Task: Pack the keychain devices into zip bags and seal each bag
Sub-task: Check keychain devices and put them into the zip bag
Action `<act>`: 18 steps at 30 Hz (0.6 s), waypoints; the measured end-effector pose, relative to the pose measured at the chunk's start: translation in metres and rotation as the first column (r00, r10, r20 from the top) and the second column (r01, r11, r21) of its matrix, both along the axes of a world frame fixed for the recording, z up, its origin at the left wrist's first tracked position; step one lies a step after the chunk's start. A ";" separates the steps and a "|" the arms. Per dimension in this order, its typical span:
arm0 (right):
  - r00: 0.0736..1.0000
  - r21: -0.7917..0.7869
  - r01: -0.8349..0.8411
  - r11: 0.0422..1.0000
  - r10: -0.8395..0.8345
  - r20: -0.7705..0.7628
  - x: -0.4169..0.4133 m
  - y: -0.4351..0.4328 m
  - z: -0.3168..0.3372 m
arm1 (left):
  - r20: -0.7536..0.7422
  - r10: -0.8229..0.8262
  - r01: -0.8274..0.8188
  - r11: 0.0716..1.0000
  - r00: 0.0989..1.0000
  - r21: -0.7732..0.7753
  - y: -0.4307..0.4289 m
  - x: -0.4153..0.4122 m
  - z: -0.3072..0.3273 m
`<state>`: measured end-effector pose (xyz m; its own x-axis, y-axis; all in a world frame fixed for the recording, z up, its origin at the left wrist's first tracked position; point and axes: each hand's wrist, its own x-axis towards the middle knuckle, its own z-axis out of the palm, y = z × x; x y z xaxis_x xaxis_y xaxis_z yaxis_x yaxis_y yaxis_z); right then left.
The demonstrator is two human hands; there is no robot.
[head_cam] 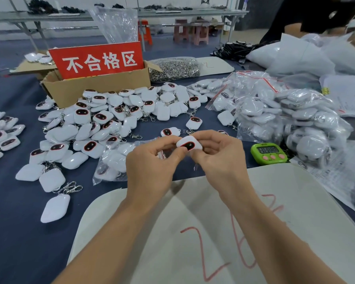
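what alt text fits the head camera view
The left hand and right hand hold a white keychain device over a blue table. A pile of loose devices sits at left, bagged devices at right beside a green timer, a cardboard box with a red sign behind.

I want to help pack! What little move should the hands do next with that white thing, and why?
Probably slip the keychain device into a zip bag: left hand and right hand both pinch it, and no bag clearly shows round it yet.
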<state>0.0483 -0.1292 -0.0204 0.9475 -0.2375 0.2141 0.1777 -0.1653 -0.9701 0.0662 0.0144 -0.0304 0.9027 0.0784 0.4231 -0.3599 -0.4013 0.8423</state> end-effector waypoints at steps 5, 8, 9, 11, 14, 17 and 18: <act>0.992 -0.044 0.102 0.994 -0.098 0.082 -0.001 -0.003 0.001 | 0.012 0.123 -0.123 0.985 0.992 0.123 0.001 0.001 -0.008; 0.990 -0.098 0.111 0.989 -0.101 0.100 -0.002 0.000 0.003 | 0.015 0.064 -0.065 0.992 0.998 0.107 0.000 0.000 -0.007; 0.990 -0.111 0.113 0.987 -0.102 0.102 -0.002 -0.001 0.003 | 0.017 0.049 -0.050 0.994 0.999 0.098 0.000 0.000 -0.007; 0.989 -0.133 0.119 0.984 -0.105 0.105 -0.002 0.000 0.005 | 0.000 0.035 -0.035 0.997 0.999 0.066 0.001 0.001 -0.006; 0.996 -0.037 0.080 0.996 -0.079 0.047 -0.001 0.000 0.006 | -0.031 -0.028 0.029 0.999 0.999 0.029 0.000 0.001 -0.008; 0.994 0.096 0.070 0.993 -0.061 -0.091 0.002 -0.004 0.004 | -0.003 -0.079 0.079 0.993 0.997 0.082 -0.001 0.000 -0.006; 0.990 0.125 0.074 0.989 -0.058 -0.133 0.003 -0.005 0.004 | 0.018 -0.088 0.085 0.989 0.996 0.120 -0.001 -0.001 -0.004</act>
<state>0.0512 -0.1338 -0.0163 0.9464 -0.3181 0.0553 0.0434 -0.0443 -0.9981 0.0652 0.0134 -0.0348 0.8938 -0.0514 0.4455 -0.4163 -0.4644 0.7817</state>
